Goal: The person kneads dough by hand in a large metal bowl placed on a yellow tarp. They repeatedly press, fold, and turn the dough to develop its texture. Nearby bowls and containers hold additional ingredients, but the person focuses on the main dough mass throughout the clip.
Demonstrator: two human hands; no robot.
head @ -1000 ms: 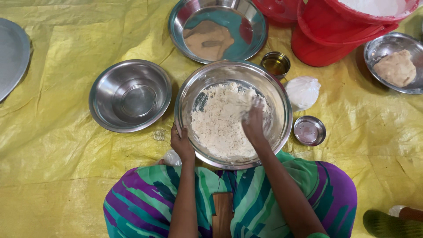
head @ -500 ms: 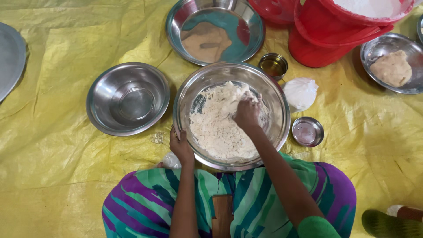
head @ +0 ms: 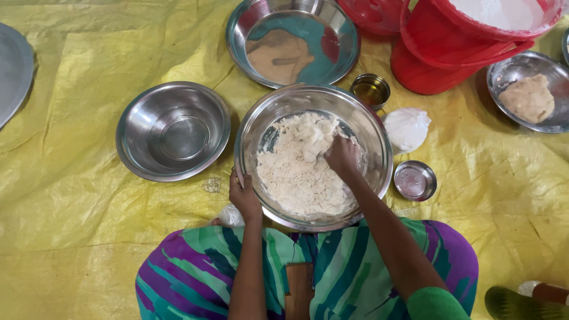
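Fingers of your right hand (head: 342, 157) are curled together into a loose fist, knuckles up, pressed into the crumbly flour dough (head: 299, 169). A second ago that hand sat at the right edge of the dough; it has since travelled up and toward the middle, and the heap has bunched up at the far side. Your right forearm runs diagonally down from the bowl to your lap. Fingers of your left hand (head: 244, 198) are clamped on the near left rim of the steel mixing bowl (head: 379, 148), where they were before, forearm straight up from your lap. That bowl rests on the yellow sheet (head: 71, 195) just in front of your knees, about mid-sheet. Left of it lies an empty steel bowl (head: 173, 130); a small steel cup (head: 415, 181) sits close on its right.
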